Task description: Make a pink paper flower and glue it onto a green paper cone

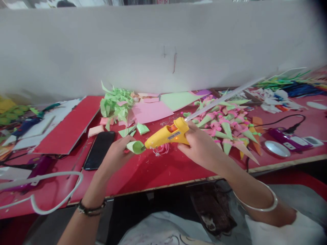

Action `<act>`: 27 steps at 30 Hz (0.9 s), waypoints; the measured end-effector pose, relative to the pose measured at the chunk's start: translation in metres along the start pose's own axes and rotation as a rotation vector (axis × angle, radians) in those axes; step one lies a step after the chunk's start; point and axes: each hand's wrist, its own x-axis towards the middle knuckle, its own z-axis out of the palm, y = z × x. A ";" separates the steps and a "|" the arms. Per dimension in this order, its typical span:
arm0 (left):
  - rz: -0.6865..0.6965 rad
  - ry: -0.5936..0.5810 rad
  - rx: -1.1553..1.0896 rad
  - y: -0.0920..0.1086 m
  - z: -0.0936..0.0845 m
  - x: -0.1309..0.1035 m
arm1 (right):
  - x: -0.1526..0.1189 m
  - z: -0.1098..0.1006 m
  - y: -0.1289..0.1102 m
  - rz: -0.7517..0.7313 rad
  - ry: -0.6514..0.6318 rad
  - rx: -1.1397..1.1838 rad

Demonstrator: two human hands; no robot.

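A yellow glue gun [167, 134] is gripped by its handle in my right hand [200, 144], with a long clear glue stick [222, 98] jutting from its back to the upper right. Its nozzle points left, at the open end of a light green paper cone [135, 147]. My left hand [119, 153] holds that cone, fingers wrapped round its narrower end. Whether the nozzle touches the paper I cannot tell. What look like scissors [132, 130], partly hidden, lie just beyond my left hand. Pink curled strips [162, 149] lie on the table under the gun.
A black phone [99, 150] lies left of my left hand. Behind are green paper pieces [117, 102] and a pink sheet [152, 111]. Many pink and green cones [226, 124] are heaped at right, near a purple power strip [290, 139]. A white cable [56, 175] loops at left.
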 end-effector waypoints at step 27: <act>0.096 0.288 0.089 -0.001 0.024 0.001 | -0.006 0.008 -0.012 -0.029 0.123 -0.089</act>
